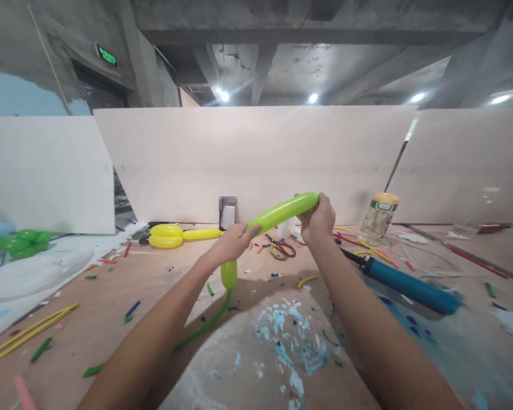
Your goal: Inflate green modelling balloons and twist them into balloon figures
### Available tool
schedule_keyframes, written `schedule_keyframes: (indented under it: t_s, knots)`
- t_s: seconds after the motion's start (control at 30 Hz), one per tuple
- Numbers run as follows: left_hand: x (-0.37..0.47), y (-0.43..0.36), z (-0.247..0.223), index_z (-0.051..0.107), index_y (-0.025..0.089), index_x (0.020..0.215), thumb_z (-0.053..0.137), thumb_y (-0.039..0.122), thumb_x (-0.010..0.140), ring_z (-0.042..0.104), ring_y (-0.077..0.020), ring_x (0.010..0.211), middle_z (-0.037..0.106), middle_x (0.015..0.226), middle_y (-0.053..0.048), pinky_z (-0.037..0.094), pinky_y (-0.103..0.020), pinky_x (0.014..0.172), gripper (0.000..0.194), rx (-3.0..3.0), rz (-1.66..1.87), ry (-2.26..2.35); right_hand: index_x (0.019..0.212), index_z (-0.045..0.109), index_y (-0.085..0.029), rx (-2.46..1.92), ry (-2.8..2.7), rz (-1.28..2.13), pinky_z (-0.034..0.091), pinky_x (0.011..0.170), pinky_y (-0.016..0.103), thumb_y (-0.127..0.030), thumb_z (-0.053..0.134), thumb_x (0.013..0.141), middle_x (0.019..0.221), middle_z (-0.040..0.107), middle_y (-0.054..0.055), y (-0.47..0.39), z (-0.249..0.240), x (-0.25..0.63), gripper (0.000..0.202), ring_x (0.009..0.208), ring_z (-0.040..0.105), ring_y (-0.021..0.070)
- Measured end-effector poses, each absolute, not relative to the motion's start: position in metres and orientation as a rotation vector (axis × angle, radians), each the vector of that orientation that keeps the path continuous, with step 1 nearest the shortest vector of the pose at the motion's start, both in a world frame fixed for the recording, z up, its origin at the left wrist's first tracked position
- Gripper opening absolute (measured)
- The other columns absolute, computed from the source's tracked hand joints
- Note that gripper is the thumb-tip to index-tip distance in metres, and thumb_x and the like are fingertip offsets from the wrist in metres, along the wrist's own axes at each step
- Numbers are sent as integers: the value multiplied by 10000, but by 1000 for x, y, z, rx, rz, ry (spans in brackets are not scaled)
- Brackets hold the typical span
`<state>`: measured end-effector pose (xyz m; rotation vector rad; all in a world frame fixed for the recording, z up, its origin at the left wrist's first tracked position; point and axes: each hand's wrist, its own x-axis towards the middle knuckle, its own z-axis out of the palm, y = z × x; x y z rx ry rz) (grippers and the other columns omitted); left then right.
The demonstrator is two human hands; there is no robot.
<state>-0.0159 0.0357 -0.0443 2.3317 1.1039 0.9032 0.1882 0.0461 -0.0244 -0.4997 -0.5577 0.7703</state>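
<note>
A long light-green balloon is stretched between my two hands, tilted up to the right. My left hand is closed round its lower left part. Below that hand hangs a short inflated piece, with a thin uninflated green tail trailing down to the left over the table. My right hand pinches the balloon's upper right end. Behind my left hand lies a yellow balloon shape with a long thin section pointing at the hand. Scissors with red and yellow handles rest on the table between my hands.
A blue hand pump lies at the right, near a yellow-lidded jar and a clear bottle. Green balloons sit far left. Balloon scraps and blue paint flakes cover parts of the table. White boards stand behind.
</note>
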Motion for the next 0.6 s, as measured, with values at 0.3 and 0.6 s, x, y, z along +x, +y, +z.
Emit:
schedule_keyframes:
  t_s: [0.3,0.6]
  knots:
    - [-25,39,-47,483,204,1142,537,498,800,558,-146,634,605,857,-19,424,-268,591,454,2232,1078,1081,595,488,-191,-652,-995,479,463,394,203,-417,571,825,510,464,-54,39,-28,186,332,441,514,90]
    - [-21,40,-46,423,179,1218,534,478,827,574,-185,819,586,991,-70,447,-328,745,505,2168,1390,1080,605,478,-201,-678,-1393,207,418,565,276,-355,444,930,557,520,-10,3,-21,155,362,547,502,122]
